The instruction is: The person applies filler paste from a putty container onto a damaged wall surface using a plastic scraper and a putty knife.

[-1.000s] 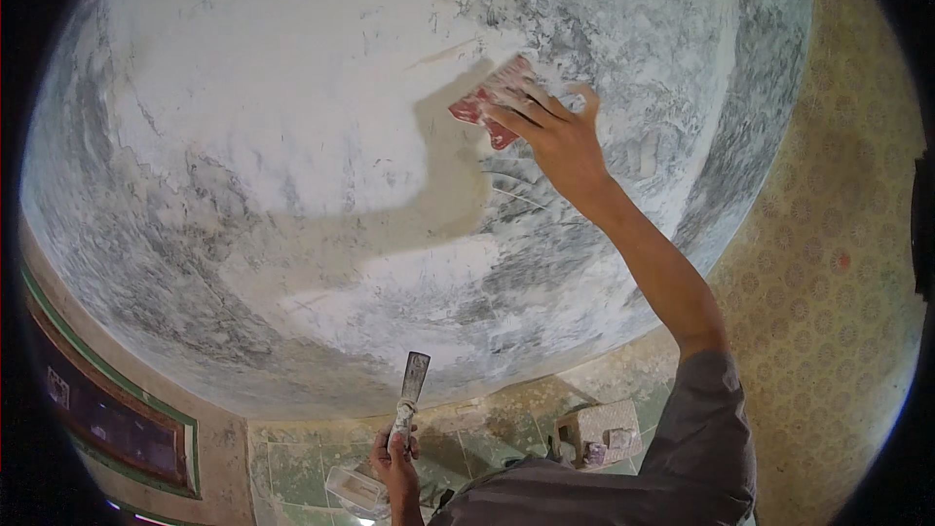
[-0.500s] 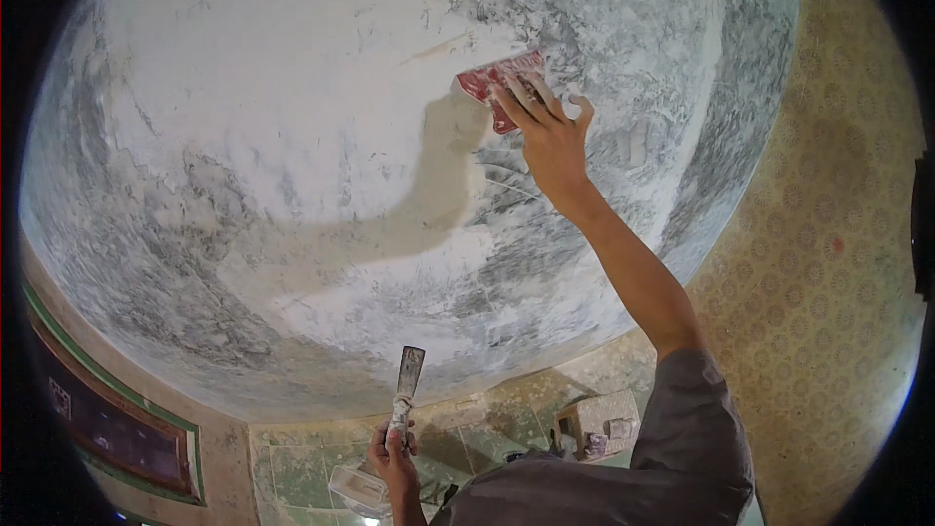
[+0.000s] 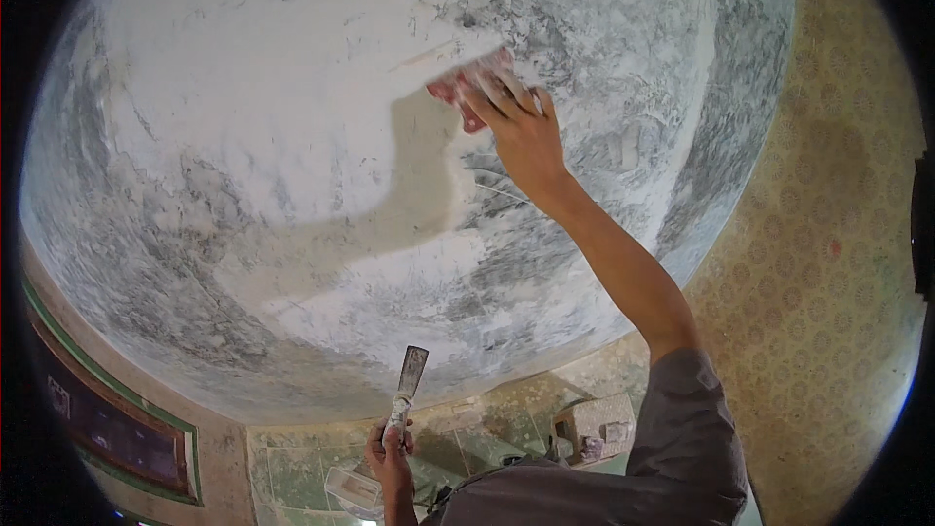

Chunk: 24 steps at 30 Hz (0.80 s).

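My right hand point(image 3: 526, 133) is closed on a red, putty-smeared scraper point(image 3: 469, 88), its long edge laid against the wall point(image 3: 321, 68). White filler covers much of that wall, and grey, mottled patches show around it. Low down and near my body, my left hand point(image 3: 391, 453) grips the handle of a putty knife point(image 3: 408, 380). Its narrow blade points up and away, and white putty clings to the neck. The left hand is apart from the wall.
Below lies a green tiled floor point(image 3: 292, 468) spattered with white. A pale container point(image 3: 355, 489) stands by my left forearm, and an open box point(image 3: 596, 426) sits further right. A patterned yellowish surface point(image 3: 808, 263) runs along the right; a dark framed panel point(image 3: 122, 433) is at lower left.
My right hand and the red scraper have shifted left across the wall, slightly blurred now. The left hand with the putty knife has stayed nearly in place.
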{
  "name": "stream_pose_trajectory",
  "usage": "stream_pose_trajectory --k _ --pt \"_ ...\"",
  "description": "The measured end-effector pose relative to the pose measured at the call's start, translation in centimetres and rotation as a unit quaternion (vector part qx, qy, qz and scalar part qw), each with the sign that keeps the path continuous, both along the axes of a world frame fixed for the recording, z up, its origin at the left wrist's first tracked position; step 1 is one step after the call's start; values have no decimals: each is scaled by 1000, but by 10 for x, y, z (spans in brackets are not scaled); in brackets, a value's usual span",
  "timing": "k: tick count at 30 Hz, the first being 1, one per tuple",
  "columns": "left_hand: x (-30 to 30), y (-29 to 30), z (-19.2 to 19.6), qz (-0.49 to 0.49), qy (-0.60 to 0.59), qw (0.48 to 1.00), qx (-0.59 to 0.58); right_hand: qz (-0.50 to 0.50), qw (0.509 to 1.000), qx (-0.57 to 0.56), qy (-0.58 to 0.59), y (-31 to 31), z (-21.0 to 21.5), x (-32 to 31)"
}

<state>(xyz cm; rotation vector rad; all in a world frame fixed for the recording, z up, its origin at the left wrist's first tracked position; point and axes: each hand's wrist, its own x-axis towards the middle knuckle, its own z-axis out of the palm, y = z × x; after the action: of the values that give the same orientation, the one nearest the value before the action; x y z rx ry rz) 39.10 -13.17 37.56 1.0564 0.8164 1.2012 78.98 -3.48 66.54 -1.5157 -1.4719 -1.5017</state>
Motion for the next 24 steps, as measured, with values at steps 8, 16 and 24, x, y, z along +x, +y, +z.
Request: stream_pose_trajectory --k 8,16,24 --pt "9 1 12 14 6 1000 16 32 987 154 -19 1 76 15" --pt "9 1 -1 -4 -12 1000 14 15 998 58 7 23 30 7" --pt "9 -3 -3 -1 -12 1000 7 42 994 96 15 12 60 0"
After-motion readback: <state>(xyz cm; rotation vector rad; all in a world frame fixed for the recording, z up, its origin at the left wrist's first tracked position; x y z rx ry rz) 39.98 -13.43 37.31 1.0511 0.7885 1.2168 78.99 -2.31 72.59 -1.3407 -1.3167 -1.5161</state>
